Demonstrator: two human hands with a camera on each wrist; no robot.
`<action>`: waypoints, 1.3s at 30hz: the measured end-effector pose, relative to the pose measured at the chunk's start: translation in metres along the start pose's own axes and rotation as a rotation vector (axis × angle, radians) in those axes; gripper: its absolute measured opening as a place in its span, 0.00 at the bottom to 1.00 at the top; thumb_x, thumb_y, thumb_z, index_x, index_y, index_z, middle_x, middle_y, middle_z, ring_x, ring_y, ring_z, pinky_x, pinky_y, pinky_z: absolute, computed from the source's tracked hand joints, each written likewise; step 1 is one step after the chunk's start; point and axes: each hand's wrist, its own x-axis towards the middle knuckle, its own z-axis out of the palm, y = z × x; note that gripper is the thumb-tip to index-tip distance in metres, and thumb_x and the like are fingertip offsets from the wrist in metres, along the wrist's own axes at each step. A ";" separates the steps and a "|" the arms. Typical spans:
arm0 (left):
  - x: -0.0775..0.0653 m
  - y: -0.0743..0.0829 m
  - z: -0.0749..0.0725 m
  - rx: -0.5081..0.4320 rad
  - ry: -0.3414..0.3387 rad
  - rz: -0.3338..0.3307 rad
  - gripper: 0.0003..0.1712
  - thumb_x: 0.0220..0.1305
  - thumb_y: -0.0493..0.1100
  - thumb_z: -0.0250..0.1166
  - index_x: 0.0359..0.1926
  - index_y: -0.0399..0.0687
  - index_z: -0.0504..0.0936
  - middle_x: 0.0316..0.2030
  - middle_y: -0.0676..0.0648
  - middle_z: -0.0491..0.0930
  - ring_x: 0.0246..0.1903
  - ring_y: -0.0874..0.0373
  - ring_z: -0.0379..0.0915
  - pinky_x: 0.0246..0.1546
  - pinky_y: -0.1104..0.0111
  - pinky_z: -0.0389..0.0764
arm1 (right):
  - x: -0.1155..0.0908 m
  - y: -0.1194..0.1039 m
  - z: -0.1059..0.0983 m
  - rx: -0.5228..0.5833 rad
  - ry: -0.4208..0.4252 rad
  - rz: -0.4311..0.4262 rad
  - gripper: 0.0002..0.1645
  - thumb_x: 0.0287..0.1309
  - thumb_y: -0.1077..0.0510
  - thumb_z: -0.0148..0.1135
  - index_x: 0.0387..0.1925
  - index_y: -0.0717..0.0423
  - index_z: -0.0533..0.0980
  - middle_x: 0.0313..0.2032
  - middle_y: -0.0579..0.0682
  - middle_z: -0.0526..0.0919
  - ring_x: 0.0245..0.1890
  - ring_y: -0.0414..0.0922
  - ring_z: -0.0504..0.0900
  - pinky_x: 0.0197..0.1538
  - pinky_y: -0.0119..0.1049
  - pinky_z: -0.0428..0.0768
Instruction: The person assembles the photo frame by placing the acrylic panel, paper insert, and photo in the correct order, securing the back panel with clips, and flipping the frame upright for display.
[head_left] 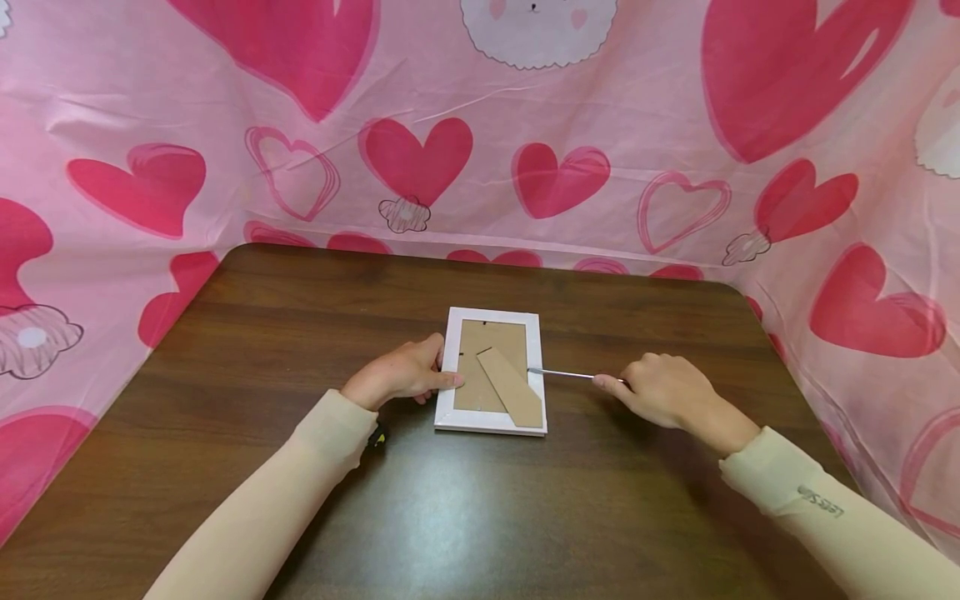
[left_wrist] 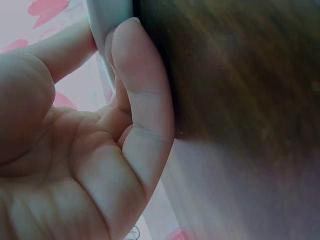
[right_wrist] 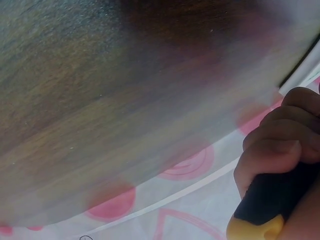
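A white picture frame [head_left: 491,421] lies face down on the table, its brown backing board [head_left: 495,333] and angled easel leg [head_left: 512,387] showing. My left hand [head_left: 401,371] grips the frame's left edge, thumb on top and fingers curled against the side; the left wrist view shows the fingers [left_wrist: 147,100] at that edge. My right hand [head_left: 667,387] holds a screwdriver by its black and yellow handle [right_wrist: 275,197]. The metal shaft [head_left: 567,374] points left, and its tip meets the frame's right inner edge, at a small dark tab.
The brown wooden table [head_left: 337,292] has rounded far corners. Pink cloth [head_left: 480,92] with hearts hangs behind it and along both sides. A small black and yellow object [head_left: 378,435] shows beside the left sleeve, partly hidden.
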 end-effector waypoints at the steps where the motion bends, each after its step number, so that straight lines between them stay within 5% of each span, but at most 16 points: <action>1: 0.000 0.000 0.000 0.003 -0.001 0.001 0.22 0.59 0.49 0.69 0.41 0.41 0.67 0.30 0.44 0.75 0.21 0.52 0.73 0.24 0.64 0.79 | 0.000 0.000 0.000 -0.001 -0.001 -0.001 0.38 0.64 0.25 0.39 0.07 0.42 0.66 0.10 0.41 0.65 0.14 0.39 0.67 0.21 0.39 0.70; 14: 0.001 0.001 -0.001 0.006 -0.010 0.007 0.22 0.60 0.48 0.69 0.42 0.41 0.67 0.30 0.44 0.75 0.21 0.51 0.73 0.23 0.64 0.79 | 0.002 -0.002 -0.007 -0.034 0.018 -0.042 0.41 0.64 0.26 0.39 0.05 0.45 0.62 0.09 0.40 0.56 0.12 0.40 0.60 0.18 0.37 0.66; 39: 0.003 0.002 -0.002 0.015 -0.022 0.010 0.23 0.61 0.47 0.68 0.45 0.40 0.66 0.32 0.43 0.75 0.21 0.52 0.72 0.24 0.64 0.79 | 0.004 -0.007 -0.016 -0.053 0.016 -0.075 0.40 0.66 0.27 0.39 0.05 0.44 0.63 0.08 0.40 0.60 0.12 0.41 0.64 0.21 0.40 0.71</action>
